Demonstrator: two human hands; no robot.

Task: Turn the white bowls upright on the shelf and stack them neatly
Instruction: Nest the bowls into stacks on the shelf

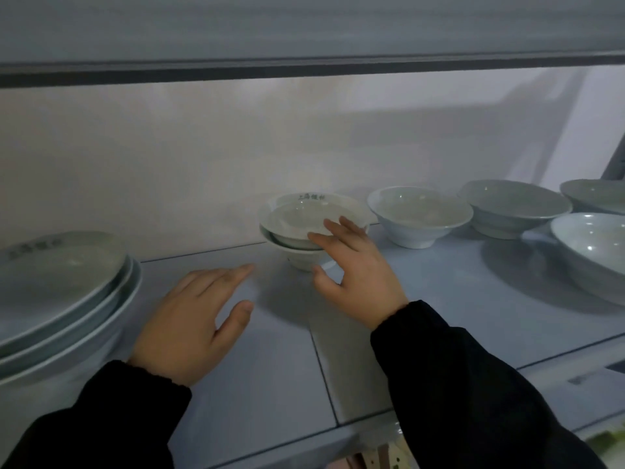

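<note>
Two white bowls [313,228] sat nested upright on shelf [270,350] — right hand [355,275] spread, fingertips [329,223] touching top rim; left hand [199,316] flat, empty. At right, loose bowls [419,214] upright, unstacked — stacking seemingly unfinished.

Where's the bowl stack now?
Head view: the bowl stack sits mid-shelf by the back wall, right hand touching it, plates left, single bowl right.

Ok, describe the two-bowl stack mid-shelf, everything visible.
Two white, glazed-looking bowls, upright and nested, the upper bowl slightly off-centre in the lower bowl, whose inner rim bears dark characters. The stack stands on a small foot on the shelf near the back wall; the right hand touches its front rim.
</note>
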